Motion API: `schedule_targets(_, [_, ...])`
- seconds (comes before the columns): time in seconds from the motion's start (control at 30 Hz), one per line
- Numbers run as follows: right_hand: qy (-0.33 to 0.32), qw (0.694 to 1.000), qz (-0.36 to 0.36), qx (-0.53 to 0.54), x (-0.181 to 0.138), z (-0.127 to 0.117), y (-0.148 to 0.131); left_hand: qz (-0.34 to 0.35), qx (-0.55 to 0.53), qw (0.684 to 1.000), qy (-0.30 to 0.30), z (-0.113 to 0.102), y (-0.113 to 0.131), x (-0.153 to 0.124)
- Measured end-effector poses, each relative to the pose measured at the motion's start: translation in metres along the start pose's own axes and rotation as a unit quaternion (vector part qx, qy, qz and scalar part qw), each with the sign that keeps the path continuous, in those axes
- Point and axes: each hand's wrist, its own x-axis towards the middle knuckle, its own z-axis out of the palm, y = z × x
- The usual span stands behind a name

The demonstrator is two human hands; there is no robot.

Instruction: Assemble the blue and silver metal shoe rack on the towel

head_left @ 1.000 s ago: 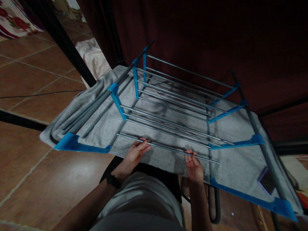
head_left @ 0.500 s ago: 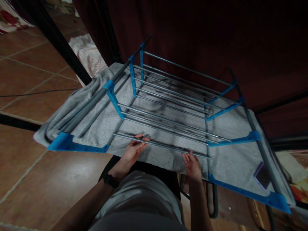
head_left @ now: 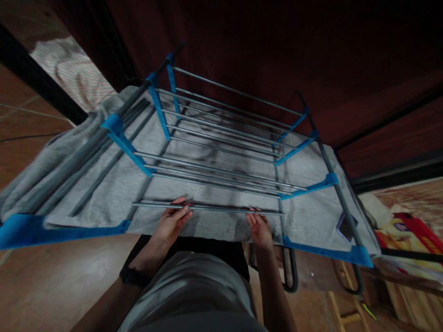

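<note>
A loose grey metal rod [head_left: 218, 209] lies level across both of my hands, close to my body. My left hand [head_left: 173, 217] pinches it left of its middle, thumb on the near side. Toward its right end, my right hand [head_left: 259, 225] has its fingers closed on the same rod. Beyond my hands a rack frame rests on its side, with several metal rods [head_left: 214, 163] spanning blue plastic brackets [head_left: 159, 107]. The near blue bracket on the left [head_left: 69, 233] and the near one on the right [head_left: 321, 251] have no rod between them.
Grey fleece blanket [head_left: 311, 221] covers the surface under the rack. Spare grey tubes [head_left: 110, 170] lie at its left. A phone [head_left: 346, 227] sits by the right upright. A dark red curtain [head_left: 242, 46] hangs behind, and a red and yellow package [head_left: 404, 235] is at far right.
My view has turned to the right, so the rack appears farther left. Both hands still hold the rod, which now looks more level.
</note>
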Motion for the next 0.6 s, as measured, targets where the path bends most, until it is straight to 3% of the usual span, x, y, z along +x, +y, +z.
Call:
schedule_targets(0.17, [-0.008, 1.0, 0.001, 0.027, -0.002, 0.009, -0.003, 0.001, 0.025, 1.0, 0.004, 0.0, 0.004, 0.009])
schedule_targets(0.6, [0.052, 0.998, 0.013, 0.043, 0.001, 0.005, -0.018, -0.012, 0.072, 0.997, 0.001, -0.007, 0.014, 0.015])
